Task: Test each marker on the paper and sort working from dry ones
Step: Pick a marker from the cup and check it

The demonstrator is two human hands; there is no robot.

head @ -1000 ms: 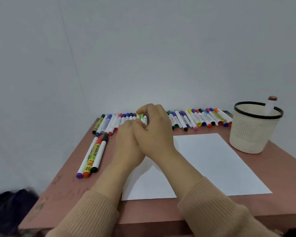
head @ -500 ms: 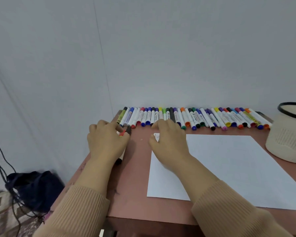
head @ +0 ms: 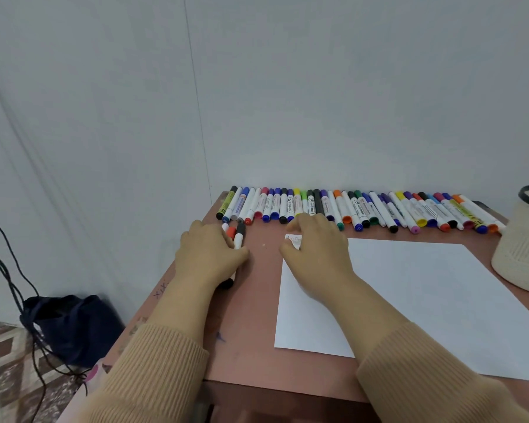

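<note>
left hand (head: 209, 254) lies over a small pile (head: 238, 239) of a few markers near the table's (head: 257, 315) left edge, fingers lightly bent on top, can't tell if it grips or just presses; right hand (head: 318, 254) curls over the paper's (head: 425, 300) top-left corner and pinches a small written slip (head: 293, 239); main row (head: 358, 209) of markers sits along the wall, its left end just beside the pile's far end; risks as I see them: 1) pile is round barrels lying roughly along the table edge and close to it, so a careless lift of the left hand likely rolls one off toward the bag (head: 71, 325) on the floor; 2) pile nearly meets the row, one nudge mixes sorted with untested and the sort is lost; 3) slip is light, if it's a group label any sleeve drag shifts it and which group is which goes ambiguous; 4) right forearm lies across the paper, pulling back could slide the sheet; 5) paper looks blank from here, any marks under the arm can't be seen; basket (head: 519, 254) at right is cut by the frame, contents not visible
</note>
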